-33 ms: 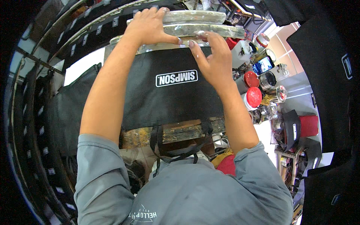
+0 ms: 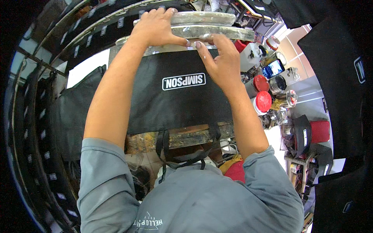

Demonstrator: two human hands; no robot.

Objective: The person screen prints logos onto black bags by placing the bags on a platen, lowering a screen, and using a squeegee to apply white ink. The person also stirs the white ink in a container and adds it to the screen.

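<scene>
A black fabric bag [image 2: 143, 93] lies flat in front of me, with a white printed label [image 2: 183, 81] upside down to me and black straps [image 2: 182, 159] hanging over the near edge. My left hand [image 2: 159, 27] rests across pale, stained bars [image 2: 206, 17] beyond the bag, its thumb spread toward the bag's far edge. Near that same edge is my right hand [image 2: 221, 54], thumb and curved forefinger apart; its fingertips are blurred. The thumbs of both hands nearly meet. No object shows in either hand.
A paint-stained board [image 2: 178, 140] supports the bag. Several jars and tubs, including a red-lidded tub [image 2: 263, 101], crowd the right side beside a lit phone [image 2: 273, 68]. Racks of printed black fabric [image 2: 42, 116] stand at left; more black bags [image 2: 340, 89] hang at right.
My right fingertips have shifted slightly down toward the thumb. The rest of the view has moved only a little to the right; the bag appears unmoved.
</scene>
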